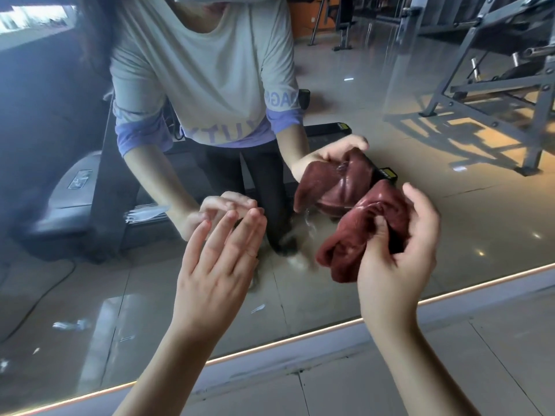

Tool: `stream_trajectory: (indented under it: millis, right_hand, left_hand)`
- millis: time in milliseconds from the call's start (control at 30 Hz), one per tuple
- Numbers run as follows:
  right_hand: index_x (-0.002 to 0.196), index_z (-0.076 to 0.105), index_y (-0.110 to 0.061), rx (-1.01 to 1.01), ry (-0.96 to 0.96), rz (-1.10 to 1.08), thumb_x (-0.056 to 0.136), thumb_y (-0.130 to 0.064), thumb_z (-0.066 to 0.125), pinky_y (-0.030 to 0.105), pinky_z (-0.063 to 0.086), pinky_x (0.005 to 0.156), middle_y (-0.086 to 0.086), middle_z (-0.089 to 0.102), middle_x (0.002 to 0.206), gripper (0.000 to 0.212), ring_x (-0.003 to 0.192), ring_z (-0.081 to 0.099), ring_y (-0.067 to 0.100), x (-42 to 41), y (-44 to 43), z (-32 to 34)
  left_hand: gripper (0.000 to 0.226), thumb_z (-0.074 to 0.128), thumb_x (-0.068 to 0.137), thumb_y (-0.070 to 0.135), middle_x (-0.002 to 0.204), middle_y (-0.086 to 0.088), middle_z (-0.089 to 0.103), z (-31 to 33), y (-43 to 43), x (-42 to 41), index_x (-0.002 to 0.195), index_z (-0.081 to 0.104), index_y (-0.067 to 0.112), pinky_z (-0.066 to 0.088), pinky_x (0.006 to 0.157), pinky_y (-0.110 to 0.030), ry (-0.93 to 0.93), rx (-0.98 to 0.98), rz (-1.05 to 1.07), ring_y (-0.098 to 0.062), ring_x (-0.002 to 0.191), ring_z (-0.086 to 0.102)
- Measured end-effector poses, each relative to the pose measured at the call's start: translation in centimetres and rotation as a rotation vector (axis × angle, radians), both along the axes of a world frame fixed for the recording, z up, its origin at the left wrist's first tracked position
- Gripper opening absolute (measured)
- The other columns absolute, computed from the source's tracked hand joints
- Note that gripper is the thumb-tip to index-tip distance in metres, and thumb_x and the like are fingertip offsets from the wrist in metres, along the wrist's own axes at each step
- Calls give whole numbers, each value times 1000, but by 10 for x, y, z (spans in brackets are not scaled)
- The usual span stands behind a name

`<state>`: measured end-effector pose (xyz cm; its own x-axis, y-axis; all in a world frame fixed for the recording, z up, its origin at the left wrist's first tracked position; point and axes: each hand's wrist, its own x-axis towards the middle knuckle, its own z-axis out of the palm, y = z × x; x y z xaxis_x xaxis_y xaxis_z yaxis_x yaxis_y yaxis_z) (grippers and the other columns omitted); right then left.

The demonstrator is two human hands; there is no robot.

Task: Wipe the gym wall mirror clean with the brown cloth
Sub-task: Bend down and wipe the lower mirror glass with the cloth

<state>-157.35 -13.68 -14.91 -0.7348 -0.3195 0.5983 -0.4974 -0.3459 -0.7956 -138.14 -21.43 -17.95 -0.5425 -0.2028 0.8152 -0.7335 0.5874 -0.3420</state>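
Brown cloth (354,238) is clamped in curled fingers (419,205) of the right hand (399,268) against the mirror (486,199); left hand (216,265) fingers lie straight.

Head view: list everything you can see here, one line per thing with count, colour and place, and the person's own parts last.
wall mirror: one, glass, fills the upper and middle picture
brown cloth: one, reddish brown, bunched at the glass, right of centre
white smears: several, white, scattered on the mirror's left and lower part
lit strip: one, warm white, along the mirror's bottom edge
floor tiles: several, grey, below the mirror
treadmill: one, dark grey, reflected at left
metal frame: one, grey, reflected at upper right
person: one, pale shirt, reflected at top centre
left hand: one, fingers straight, close to the glass, holds nothing
right hand: one, grips the brown cloth
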Motion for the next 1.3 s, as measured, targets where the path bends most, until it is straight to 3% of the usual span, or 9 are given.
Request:
stream_trajectory:
  millis: [167, 300, 400, 533, 700, 867, 1033, 1233, 1300]
  right_hand:
    - [119, 65, 1, 15, 232, -291, 92, 3, 58, 38, 46, 97, 18, 62, 116, 28, 109, 56, 30, -6, -28, -10]
    - [131, 56, 6, 44, 260, -352, 99, -8, 50, 37, 34, 110, 31, 48, 130, 35, 121, 46, 39, 15, -47, -23]
    - [141, 42, -2, 147, 348, -297, 104, -24, 39, 36, 24, 115, 28, 34, 142, 44, 131, 35, 39, 23, -49, -35]
    - [144, 34, -8, 280, 586, -346, 105, -44, 32, 44, 26, 113, 32, 31, 145, 53, 132, 31, 43, -8, -43, -37]
    - [149, 21, -8, 234, 330, -290, 105, -43, 25, 41, 14, 119, 34, 20, 152, 57, 139, 20, 44, 32, -61, -42]
    - [146, 18, -17, 270, 607, -264, 105, -44, 27, 40, 13, 119, 25, 19, 147, 50, 137, 22, 43, 31, -52, -58]
    - [148, 24, -8, 199, 369, -288, 106, -38, 28, 37, 13, 120, 30, 25, 150, 52, 140, 21, 42, 33, -61, -45]
    - [145, 23, -18, 249, 668, -208, 106, -39, 32, 36, 16, 119, 21, 26, 146, 46, 138, 25, 37, 33, -45, -51]
    - [146, 27, -18, 215, 539, -230, 105, -42, 33, 40, 22, 116, 21, 30, 150, 48, 137, 27, 37, 17, -48, -41]
  left_hand:
    - [71, 79, 83, 13, 157, -2, 27, 7, -3, -3, 146, 45, 9, 20, 123, -41, 6, -20, -18, -24, 142, 30]
    - [71, 80, 82, 15, 156, -2, 29, 7, -6, -1, 144, 47, 10, 23, 120, -40, -12, -52, -22, -23, 142, 31]
    - [70, 79, 84, 19, 154, -4, 36, 9, -10, 3, 145, 47, 9, 23, 120, -40, -50, -73, -26, -23, 142, 31]
    - [73, 76, 87, 27, 157, -5, 32, 10, -17, 10, 149, 42, 6, 20, 122, -39, -92, -122, -37, -23, 144, 30]
    - [76, 70, 91, 36, 165, -3, 21, 9, -32, 14, 153, 36, 6, 17, 124, -38, -123, -178, -37, -18, 153, 18]
    - [78, 65, 90, 40, 166, -5, 17, 7, -41, 14, 153, 36, 5, 17, 124, -39, -166, -242, -31, -20, 154, 16]
    - [77, 64, 90, 40, 166, -5, 17, 5, -43, 11, 153, 36, 5, 16, 125, -39, -160, -262, -12, -20, 154, 15]
    - [73, 69, 88, 30, 163, -6, 25, 20, -36, 22, 151, 39, 5, 15, 125, -37, -237, -225, -59, -20, 154, 16]
    - [82, 77, 80, 29, 160, -7, 29, 30, -36, 30, 150, 42, 3, 13, 125, -37, -310, -249, -43, -21, 154, 15]
